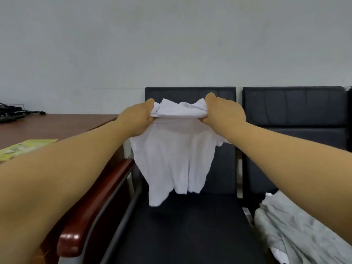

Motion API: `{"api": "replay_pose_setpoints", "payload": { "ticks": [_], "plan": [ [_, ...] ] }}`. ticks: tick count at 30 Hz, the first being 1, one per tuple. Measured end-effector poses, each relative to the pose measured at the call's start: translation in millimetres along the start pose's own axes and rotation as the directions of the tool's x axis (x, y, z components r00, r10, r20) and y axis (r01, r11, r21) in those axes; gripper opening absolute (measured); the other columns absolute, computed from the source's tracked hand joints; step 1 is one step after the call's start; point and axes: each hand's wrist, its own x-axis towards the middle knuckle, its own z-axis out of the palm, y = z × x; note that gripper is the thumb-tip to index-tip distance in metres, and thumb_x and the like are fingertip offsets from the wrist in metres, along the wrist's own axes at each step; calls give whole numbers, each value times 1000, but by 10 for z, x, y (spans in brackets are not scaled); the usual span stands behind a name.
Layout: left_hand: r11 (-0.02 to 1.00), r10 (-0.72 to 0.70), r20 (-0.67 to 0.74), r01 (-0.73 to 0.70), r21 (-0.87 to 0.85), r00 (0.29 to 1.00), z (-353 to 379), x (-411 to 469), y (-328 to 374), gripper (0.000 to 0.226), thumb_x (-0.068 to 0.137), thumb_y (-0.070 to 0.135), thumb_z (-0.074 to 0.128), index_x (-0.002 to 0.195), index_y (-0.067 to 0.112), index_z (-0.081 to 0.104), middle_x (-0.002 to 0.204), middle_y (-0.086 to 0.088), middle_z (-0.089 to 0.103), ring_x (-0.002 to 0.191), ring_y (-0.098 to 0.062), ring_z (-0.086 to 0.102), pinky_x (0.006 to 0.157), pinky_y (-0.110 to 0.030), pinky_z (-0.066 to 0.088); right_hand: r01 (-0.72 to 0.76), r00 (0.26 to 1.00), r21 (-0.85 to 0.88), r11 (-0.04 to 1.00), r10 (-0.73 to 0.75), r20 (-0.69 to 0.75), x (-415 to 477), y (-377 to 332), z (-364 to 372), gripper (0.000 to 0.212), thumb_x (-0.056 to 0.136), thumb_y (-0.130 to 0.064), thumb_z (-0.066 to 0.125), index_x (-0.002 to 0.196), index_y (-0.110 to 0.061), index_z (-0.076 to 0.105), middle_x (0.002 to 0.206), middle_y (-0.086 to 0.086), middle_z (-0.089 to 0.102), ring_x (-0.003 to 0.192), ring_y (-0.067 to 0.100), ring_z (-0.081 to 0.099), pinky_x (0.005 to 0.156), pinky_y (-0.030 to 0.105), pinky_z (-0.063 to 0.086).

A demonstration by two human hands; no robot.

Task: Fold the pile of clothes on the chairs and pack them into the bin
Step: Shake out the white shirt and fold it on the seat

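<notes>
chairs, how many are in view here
2. One dark chair is straight ahead, behind the white shirt held up by the left hand and right hand. The second chair is beside it on the right, grey clothes on its seat. Others may be out of frame.

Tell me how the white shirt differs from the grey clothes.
The white shirt hangs in the air, gripped by the left hand and right hand; the grey clothes lie on the right chair. The shirt is white; the clothes pale grey. The shirt hangs stretched; the clothes lie crumpled. Both are unfolded.
</notes>
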Motion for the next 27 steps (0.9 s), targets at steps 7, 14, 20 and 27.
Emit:
{"api": "replay_pose_setpoints", "payload": {
  "ticks": [7, 14, 20, 27],
  "plan": [
    [995, 61, 239, -40, -91, 969, 998, -1082, 153, 24, 100, 25, 58, 119, 14, 50, 118, -9, 63, 103, -33, 61, 76, -36, 39, 68, 964, 95, 993, -90, 250, -1306, -117, 699, 44, 88, -50, 68, 94, -21, 35, 77, -5, 51, 63, 22, 53, 53, 33, 38],
    [978, 33, 764, 138, -159, 644, 2210, -2615, 439, 26, 82, 46, 65, 104, 33, 59, 118, 6, 63, 107, -19, 59, 97, -38, 49, -205, 569, 415, 886, -237, 787, -3142, -199, 1591, 36, 89, -50, 73, 102, -23, 53, 106, -4, 56, 99, 17, 57, 80, 25, 41],
    [785, -246, 697, 561, -265, 674, 2279, -2706, 710, 49, 78, 72, 66, 88, 25, 66, 87, 7, 67, 92, -19, 66, 85, -36, 54, -378, 577, 469, 798, -193, 794, -3334, -179, 1429, 35, 81, -49, 80, 82, -31, 50, 88, -13, 54, 77, 4, 52, 64, 17, 37],
    [673, -257, 560, 562, -481, 788, 2072, -2673, 844, 16, 96, 28, 61, 83, 19, 62, 83, 6, 62, 82, -16, 56, 65, -25, 39, -372, 759, 541, 754, -88, 645, -3420, -205, 1126, 30, 84, -33, 79, 77, -18, 54, 77, -8, 56, 71, 8, 56, 60, 15, 41]
  ]
}}
